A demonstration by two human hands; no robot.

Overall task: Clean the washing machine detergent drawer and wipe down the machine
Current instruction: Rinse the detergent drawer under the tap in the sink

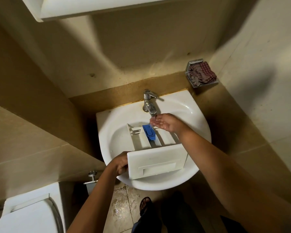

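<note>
Right hand (165, 123) was palm-up, fingers loosely spread, catching water right under the tap (149, 103) at the basin's 12 o'clock. Left hand (120, 163) had its fingers curled round the left edge of the detergent drawer (155, 163), which lay in the white sink (200, 128), front panel at 6 o'clock. Its blue insert (149, 132) sat just below the spout. A checked cloth (202, 73) filled the metal soap dish (194, 62) out at 2 o'clock.

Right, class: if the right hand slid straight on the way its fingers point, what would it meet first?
Probably the sink, its back-left wall: the right hand points left under the tap, above the detergent drawer. Depth is unclear.
</note>
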